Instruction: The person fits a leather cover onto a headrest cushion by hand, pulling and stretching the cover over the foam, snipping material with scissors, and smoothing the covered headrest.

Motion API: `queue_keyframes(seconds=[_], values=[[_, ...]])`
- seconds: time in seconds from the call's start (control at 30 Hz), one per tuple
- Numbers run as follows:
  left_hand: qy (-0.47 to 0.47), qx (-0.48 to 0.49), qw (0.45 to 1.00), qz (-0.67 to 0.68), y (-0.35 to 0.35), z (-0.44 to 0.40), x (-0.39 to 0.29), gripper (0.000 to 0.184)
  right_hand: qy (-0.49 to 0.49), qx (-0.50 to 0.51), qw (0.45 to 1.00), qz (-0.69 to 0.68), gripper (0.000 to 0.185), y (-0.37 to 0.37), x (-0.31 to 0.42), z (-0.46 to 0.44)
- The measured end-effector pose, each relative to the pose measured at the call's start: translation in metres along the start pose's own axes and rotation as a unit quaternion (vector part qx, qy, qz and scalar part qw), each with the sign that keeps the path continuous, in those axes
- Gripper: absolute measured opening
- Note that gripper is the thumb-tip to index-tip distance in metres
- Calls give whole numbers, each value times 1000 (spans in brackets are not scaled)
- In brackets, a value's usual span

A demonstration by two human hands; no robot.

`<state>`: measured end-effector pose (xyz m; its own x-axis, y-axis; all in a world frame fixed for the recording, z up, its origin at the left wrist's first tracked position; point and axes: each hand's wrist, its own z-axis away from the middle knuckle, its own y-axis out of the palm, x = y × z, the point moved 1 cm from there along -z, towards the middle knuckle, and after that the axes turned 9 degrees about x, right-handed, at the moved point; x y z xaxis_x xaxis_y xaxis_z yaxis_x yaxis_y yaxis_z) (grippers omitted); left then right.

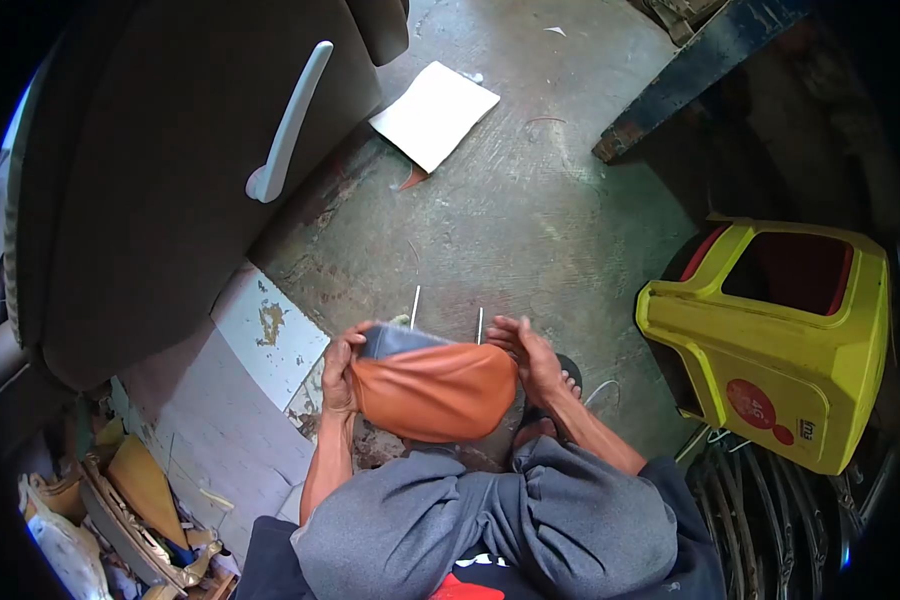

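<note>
A headrest in an orange leather-like cover (435, 390) is in front of my knees, with two thin metal posts (416, 305) pointing away from me. Dark grey material (400, 341) shows along its far left edge, beside the orange. My left hand (341, 375) is closed on the left end, its fingers at the grey part and the thumb near the orange. At the right end, my right hand (532, 355) has its fingers stretched out, close to the cover. Whether those fingers touch it, I cannot tell. The headrest's underside is hidden.
A large dark seat with a pale lever (292, 125) stands at the left. White sheet material (436, 115) lies on the concrete floor ahead. To the right are a yellow plastic crate-like object (770, 345) and dark bars (770, 520). Scraps (145, 490) lie lower left.
</note>
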<state>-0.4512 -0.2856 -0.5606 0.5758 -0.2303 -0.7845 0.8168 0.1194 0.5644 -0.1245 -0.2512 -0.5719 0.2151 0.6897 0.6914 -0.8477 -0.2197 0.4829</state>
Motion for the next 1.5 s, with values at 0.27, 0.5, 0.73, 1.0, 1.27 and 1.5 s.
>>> queue_keyframes(seconds=[0.27,0.5,0.73,1.0,1.27,1.5], values=[[-28,-74,997,-25,-8,15,-10,32,62,-68,995,44,55,3,-17,9],[26,-135,987,87,9,4,17,40,-206,-68,951,223,49,12,52,-2],[-195,-29,980,6,118,-58,66,45,-181,-84,904,377,43,52,208,42],[-245,-12,963,109,104,-117,114,46,-297,-225,836,402,20,63,166,29],[206,137,830,-499,215,-57,-37,46,-335,-296,806,389,23,63,140,31],[113,70,868,-479,222,-79,-21,53,-262,-230,870,347,47,63,144,24]])
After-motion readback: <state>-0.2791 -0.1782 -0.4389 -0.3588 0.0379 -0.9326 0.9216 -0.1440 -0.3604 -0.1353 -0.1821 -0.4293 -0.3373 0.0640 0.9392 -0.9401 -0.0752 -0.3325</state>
